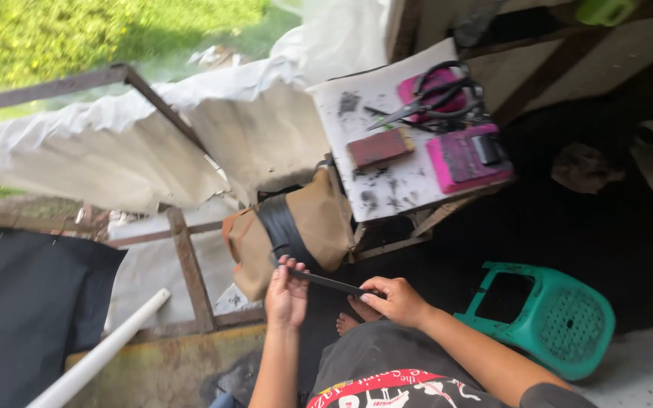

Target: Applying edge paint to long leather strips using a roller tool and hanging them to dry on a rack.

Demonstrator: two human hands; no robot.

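Note:
I hold a thin black strip (pixel 332 283) between both hands, low in the middle of the view. My left hand (pixel 286 293) grips its left end with fingers curled over it. At the strip's right end my right hand (pixel 394 299) pinches it. Just beyond the hands stands a tan padded block (pixel 323 219) wrapped with a black band (pixel 281 230). A bare foot (pixel 345 323) shows below the strip.
A white board (pixel 402 185) beyond holds black scissors (pixel 428 102), a reddish block (pixel 379 147) and pink blocks (pixel 466 159). A green plastic stool (pixel 549 317) lies at the right. A white pipe (pixel 100 351), rusty frame (pixel 187 264) and white sheeting (pixel 115 151) are left.

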